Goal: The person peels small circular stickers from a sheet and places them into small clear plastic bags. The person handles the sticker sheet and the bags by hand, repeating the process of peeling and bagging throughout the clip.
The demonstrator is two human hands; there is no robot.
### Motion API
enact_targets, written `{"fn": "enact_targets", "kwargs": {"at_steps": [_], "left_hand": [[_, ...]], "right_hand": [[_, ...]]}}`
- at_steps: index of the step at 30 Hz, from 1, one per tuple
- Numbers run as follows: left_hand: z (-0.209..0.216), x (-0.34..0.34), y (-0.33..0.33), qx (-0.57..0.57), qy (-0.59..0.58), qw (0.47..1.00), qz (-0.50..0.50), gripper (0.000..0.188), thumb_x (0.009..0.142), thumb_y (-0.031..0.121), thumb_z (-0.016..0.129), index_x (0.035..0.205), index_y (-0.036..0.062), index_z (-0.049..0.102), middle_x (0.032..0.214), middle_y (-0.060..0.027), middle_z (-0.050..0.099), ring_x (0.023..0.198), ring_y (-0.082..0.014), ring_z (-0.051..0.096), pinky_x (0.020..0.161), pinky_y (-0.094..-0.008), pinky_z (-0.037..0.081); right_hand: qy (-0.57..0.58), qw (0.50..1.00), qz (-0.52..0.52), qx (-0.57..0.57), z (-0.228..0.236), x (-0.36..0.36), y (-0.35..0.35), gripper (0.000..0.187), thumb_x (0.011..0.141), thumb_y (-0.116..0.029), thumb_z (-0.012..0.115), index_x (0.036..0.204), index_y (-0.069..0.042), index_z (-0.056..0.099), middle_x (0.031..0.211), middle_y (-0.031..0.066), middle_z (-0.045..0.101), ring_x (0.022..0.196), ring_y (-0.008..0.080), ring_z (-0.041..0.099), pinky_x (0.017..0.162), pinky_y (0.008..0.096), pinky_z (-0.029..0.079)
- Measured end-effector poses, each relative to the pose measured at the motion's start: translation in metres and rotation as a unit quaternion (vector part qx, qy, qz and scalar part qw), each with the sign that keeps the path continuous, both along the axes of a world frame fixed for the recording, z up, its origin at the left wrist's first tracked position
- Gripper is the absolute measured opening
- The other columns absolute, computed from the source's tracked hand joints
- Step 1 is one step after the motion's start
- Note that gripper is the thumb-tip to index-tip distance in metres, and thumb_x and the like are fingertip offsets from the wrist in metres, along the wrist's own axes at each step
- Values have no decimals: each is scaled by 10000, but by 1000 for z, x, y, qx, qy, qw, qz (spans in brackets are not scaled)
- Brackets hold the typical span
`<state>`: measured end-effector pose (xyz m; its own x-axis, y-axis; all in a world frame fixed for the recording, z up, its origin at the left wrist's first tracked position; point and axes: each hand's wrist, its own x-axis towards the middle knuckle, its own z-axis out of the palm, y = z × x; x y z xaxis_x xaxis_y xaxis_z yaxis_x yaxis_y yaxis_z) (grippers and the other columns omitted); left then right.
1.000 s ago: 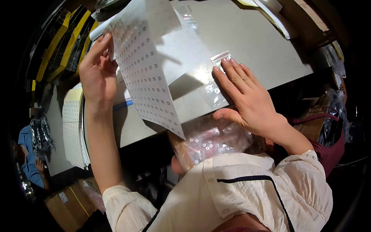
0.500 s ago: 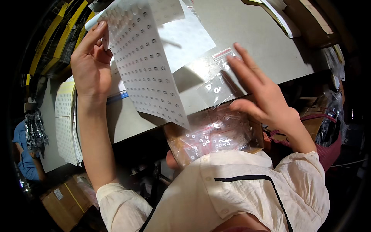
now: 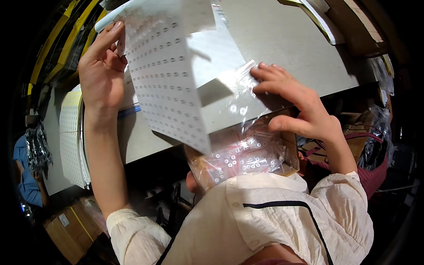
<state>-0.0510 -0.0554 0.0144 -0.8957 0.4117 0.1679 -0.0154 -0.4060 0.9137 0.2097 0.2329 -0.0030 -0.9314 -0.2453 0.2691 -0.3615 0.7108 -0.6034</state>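
My left hand (image 3: 104, 66) is closed on the upper left edge of a sheet of round stickers (image 3: 163, 81), pinching it between thumb and fingers. The sheet hangs slanted over the table, its lower corner reaching past the front edge. My right hand (image 3: 298, 99) is open, fingers stretched out and thumb apart. Its fingertips lie at the upper part of a clear zip bag (image 3: 247, 95), which bears two small white round stickers and overhangs the table edge. Just below, against my body, an open cardboard box (image 3: 291, 152) holds several clear bags (image 3: 236, 163) with similar white rounds.
White paper (image 3: 214, 57) lies on the grey table (image 3: 282, 31) behind the sheet. More sticker sheets (image 3: 70, 137) are stacked at the left, near dark boxes with yellow bands (image 3: 66, 37). A carton (image 3: 70, 225) stands low left; a person in blue (image 3: 28, 168) is at the far left.
My right hand's fingers have come down to the zip bag, which has shifted slightly left. The sticker sheet has swung a little, its lower corner moving left and nearer; my left hand keeps its grip.
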Motion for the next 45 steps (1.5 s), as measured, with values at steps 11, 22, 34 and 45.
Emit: {"fn": "enact_targets", "kwargs": {"at_steps": [11,22,34,45], "left_hand": [[-8,-6,-7,-47,-13,998,-31,302,972,179,675,1198,-18,712,1058,-68,744,979,-114,695,905,-240,544],[-10,40,31,-177,166,969,-47,190,984,163,691,1037,-16,728,854,-9,703,762,-46,604,677,-193,473],[-1,46,32,-291,158,942,-62,164,960,163,741,985,4,704,852,-4,707,750,-33,613,661,-182,472],[-4,45,35,-194,120,972,-63,138,904,63,716,1010,-23,699,883,-14,690,800,-51,592,741,-215,483]], "right_hand": [[-95,913,142,-370,14,-10,1,193,847,-115,710,776,61,747,819,200,750,814,284,743,933,452,567],[147,989,30,-12,51,-132,-11,333,970,-276,709,1152,3,706,1043,110,733,908,174,685,776,332,553],[-184,942,30,-278,27,-148,-16,328,914,-277,772,1058,-1,667,884,14,673,814,77,612,697,247,481],[-348,850,41,-393,34,-153,-10,419,1005,-366,672,1212,-2,693,1078,54,702,974,101,647,850,278,509]]}}
